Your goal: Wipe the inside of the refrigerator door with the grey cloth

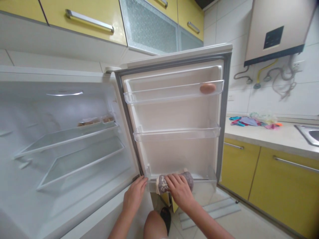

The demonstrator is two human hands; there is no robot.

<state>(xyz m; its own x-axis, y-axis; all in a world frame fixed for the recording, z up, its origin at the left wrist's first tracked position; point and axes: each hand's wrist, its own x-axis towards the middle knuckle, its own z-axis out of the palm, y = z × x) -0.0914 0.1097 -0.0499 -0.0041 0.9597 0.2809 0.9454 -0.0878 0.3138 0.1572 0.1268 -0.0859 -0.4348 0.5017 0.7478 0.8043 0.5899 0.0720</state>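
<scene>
Right hand (179, 191) clasps patterned cloth (162, 184) beneath its fingers.

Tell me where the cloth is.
In the head view, the cloth is low, just right of centre, under the right hand, at the bottom door rack.

A: What does your right hand (179, 189) hide from you?
B: The middle of the cloth (161, 186).
A: And at the edges?
B: You lose the top of the heater (264, 21) above, part of the sink (314, 134) at the right, and part of your leg (155, 224) below.
A: Can you make out the packs (88, 122) in the fridge (97, 172)?
B: Their contents are too blurred for you to name, as is the heap (249, 121) on the counter (271, 138).
</scene>
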